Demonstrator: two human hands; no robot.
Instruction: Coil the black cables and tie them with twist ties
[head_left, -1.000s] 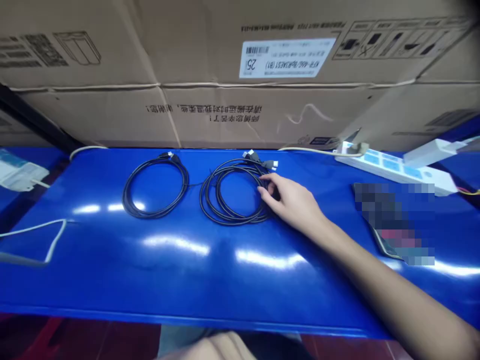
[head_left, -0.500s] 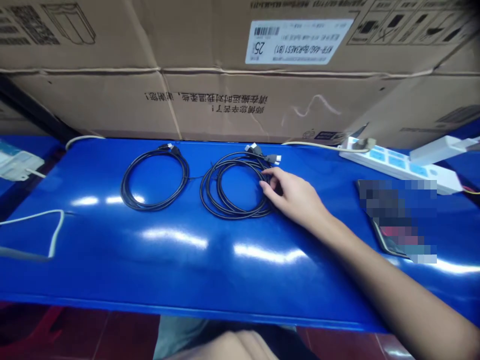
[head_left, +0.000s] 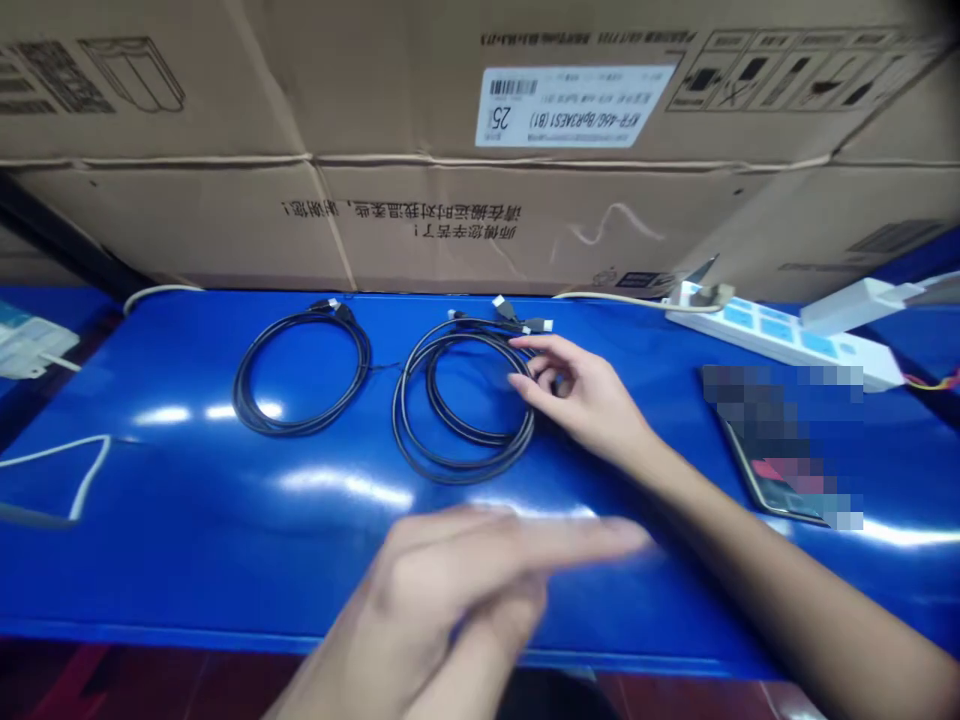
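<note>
Two coiled black cables lie on the blue table point(head_left: 225, 520). My right hand point(head_left: 581, 395) reaches in from the right, its fingertips pinched on the right edge of the right-hand cable coil point(head_left: 461, 400), just below its metal plugs point(head_left: 525, 322). The left-hand cable coil point(head_left: 300, 370) lies untouched beside it. My left hand point(head_left: 457, 600) hovers low over the table's front edge, blurred by motion, fingers stretched out toward the right and holding nothing.
Large cardboard boxes point(head_left: 450, 150) wall off the back of the table. A white power strip point(head_left: 780, 335) and a phone point(head_left: 780, 470) lie at the right. A white cord point(head_left: 82, 475) loops at the left edge, beyond it a white packet point(head_left: 26, 345).
My left hand has risen from below the table edge to over the front of the table. The right-hand coil has shifted and spread slightly under my right fingers.
</note>
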